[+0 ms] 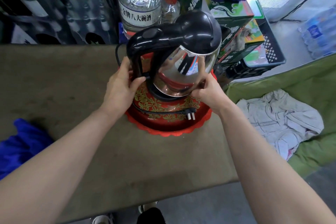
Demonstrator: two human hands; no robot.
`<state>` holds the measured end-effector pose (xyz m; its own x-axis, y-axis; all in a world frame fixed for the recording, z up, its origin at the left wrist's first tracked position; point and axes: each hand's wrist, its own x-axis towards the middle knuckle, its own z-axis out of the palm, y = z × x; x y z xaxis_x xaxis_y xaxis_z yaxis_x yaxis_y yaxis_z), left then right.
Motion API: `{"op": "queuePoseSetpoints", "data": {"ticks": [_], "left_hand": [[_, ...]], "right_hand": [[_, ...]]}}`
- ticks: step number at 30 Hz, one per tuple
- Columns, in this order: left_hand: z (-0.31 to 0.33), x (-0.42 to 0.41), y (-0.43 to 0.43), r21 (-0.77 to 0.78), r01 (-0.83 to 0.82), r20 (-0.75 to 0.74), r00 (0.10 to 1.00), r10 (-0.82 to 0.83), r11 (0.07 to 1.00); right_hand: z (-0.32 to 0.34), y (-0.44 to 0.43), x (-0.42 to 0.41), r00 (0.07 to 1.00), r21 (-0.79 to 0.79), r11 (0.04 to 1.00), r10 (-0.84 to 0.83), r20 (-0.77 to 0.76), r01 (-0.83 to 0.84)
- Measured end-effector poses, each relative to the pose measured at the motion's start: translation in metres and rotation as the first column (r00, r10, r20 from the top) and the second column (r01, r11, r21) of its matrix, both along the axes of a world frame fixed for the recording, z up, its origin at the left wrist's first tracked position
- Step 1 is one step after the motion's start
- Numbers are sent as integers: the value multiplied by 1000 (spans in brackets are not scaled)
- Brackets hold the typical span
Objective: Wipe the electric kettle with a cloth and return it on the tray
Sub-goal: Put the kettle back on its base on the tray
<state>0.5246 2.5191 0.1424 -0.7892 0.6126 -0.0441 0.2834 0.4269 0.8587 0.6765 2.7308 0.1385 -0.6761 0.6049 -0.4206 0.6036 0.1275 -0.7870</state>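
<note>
While my left hand wraps the black handle to steady it, the kettle sits between both hands, tilted over its base on the red tray. My right hand pinches its lower rim, probably to guide it. Further right, the white cloth lies apart on green fabric, untouched.

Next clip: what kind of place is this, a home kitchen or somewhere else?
Probably a small shop's back corner or storeroom, not a kitchen. Behind the table stand a big jug of liquor, stacked green cartons on a black crate, and shrink-wrapped bottled water on the floor.
</note>
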Motion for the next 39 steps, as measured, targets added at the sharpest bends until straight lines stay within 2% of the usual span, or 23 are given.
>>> {"op": "queuePoseSetpoints", "data": {"ticks": [2,5,8,11,14,19,26,33,39], "left_hand": [[0,0,2,9,-6,10,1000,6,1000],[1,-2,1,-6,9,12,1000,-9,1000],[3,-4,1,-27,20,13,1000,-19,999],[5,-8,4,-18,37,21,999,-36,999],[10,-10,8,1,25,8,1000,-25,1000],[27,-5,17,116,-4,-44,999,10,993],[33,2,20,223,-14,-14,1000,18,975],[32,-3,22,234,69,40,996,-80,970],[30,-16,18,258,91,12,995,-97,962]], "right_hand": [[1,-5,4,999,-16,1000,3,-34,-4],[7,-17,14,974,-66,998,-1,-227,-14],[30,-25,17,892,-168,982,-147,-427,81],[56,-18,13,839,-189,975,-199,-506,118],[67,-12,9,862,-133,987,-145,-486,91],[66,-10,9,873,-84,994,-103,-477,72],[60,-17,10,849,-12,987,-146,-507,162],[66,-24,10,860,86,974,-140,-491,208],[61,-35,2,851,119,966,-141,-506,231]]}}
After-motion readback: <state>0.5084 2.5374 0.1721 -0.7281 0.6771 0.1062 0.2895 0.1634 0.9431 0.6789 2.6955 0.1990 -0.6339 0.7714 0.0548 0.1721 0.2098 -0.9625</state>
